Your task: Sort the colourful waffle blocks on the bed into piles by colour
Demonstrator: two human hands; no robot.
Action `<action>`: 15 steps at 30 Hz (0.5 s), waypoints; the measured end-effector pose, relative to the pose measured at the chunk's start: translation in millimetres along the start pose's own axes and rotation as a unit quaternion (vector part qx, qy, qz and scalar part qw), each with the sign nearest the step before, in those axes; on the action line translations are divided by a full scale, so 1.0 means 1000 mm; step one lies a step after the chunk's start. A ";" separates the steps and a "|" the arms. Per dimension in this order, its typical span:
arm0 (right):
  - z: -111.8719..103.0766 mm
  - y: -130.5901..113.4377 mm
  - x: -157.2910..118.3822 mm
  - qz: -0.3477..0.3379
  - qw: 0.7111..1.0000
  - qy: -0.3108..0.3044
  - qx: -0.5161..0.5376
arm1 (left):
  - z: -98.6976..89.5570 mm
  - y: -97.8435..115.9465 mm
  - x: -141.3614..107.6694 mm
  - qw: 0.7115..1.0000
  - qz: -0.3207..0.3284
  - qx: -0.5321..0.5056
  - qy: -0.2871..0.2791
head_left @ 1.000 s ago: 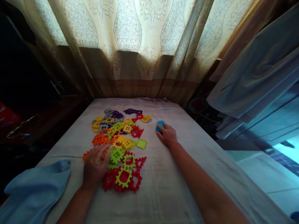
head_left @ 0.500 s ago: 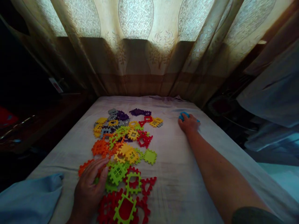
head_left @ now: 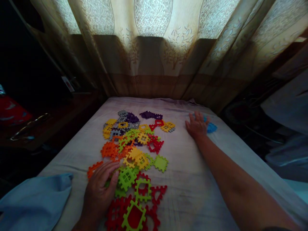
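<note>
On the right side of the bed, my right hand (head_left: 197, 125) lies with its fingers spread. Blue interlocking plastic pieces (head_left: 211, 127) are just beyond it, partly hidden by the fingers. My left hand (head_left: 102, 183) rests at the left edge of the pile, its fingers loosely curved and the thumb apart. Under and around those fingers are an orange toothed piece (head_left: 94, 169) and green window-shaped pieces (head_left: 127, 177). Red pieces (head_left: 117, 211) lie nearest to me, with a green frame (head_left: 134, 216) on top.
Farther up the sheet (head_left: 178, 179) are yellow pieces (head_left: 141, 160), orange pieces (head_left: 109, 149), grey pieces and purple pieces (head_left: 146, 115). A light blue cloth (head_left: 38, 200) lies at the left. A curtain (head_left: 154, 64) hangs behind the far edge.
My right hand has let go of the blue pieces and spread its fingers; they now lie to its right. My left hand stays by the pile. The view has shifted slightly left.
</note>
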State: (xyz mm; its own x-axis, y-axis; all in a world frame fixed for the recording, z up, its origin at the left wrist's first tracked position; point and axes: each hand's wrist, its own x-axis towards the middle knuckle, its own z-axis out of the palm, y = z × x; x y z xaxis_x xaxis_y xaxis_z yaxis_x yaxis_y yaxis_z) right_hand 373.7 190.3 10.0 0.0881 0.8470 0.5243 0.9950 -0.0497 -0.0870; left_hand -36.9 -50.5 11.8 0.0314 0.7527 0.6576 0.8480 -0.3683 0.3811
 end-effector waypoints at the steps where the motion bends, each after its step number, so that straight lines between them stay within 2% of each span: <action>1: 0.000 -0.016 -0.001 -0.021 0.999 -0.013 0.022 | 0.001 0.000 0.000 1.000 -0.001 -0.002 0.002; 5: 0.003 -0.089 0.004 -0.010 0.984 -0.128 0.124 | 0.002 0.002 0.001 1.000 -0.007 -0.005 0.017; 8: 0.002 -0.134 0.001 -0.003 0.970 -0.200 0.141 | 0.002 0.002 0.001 0.999 -0.011 -0.016 0.032; 11: -0.004 -0.155 -0.014 -0.057 0.963 -0.212 0.158 | 0.003 0.003 0.001 0.998 -0.022 -0.033 0.047; 15: -0.012 -0.160 -0.033 -0.138 0.927 -0.229 0.262 | 0.004 0.005 0.001 0.996 -0.038 -0.059 0.062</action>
State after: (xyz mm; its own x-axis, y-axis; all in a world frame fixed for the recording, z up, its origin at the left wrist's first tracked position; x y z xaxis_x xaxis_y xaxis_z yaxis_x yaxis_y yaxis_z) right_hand 212.0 164.2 17.1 -0.3154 0.9309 0.1843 0.8064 0.3653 -0.4651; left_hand -30.8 -49.6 11.9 -0.1022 0.7101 0.6967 0.7768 -0.3806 0.5018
